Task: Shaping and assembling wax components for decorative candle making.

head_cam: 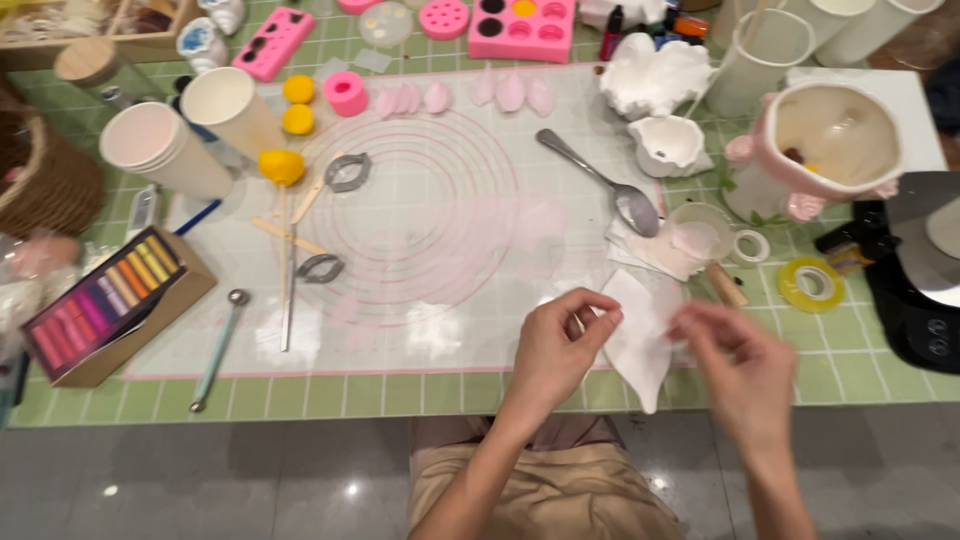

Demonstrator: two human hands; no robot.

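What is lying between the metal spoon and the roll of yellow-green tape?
In the head view, between the metal spoon and the yellow-green tape roll lie a small round clear dish and a smaller white tape ring.

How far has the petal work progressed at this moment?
Done, it seems: pink petals lie in a row at the mat's far edge. In hand: the left hand and right hand hold a white sheet. Left: the cutters lie unused, so more petals probably follow.
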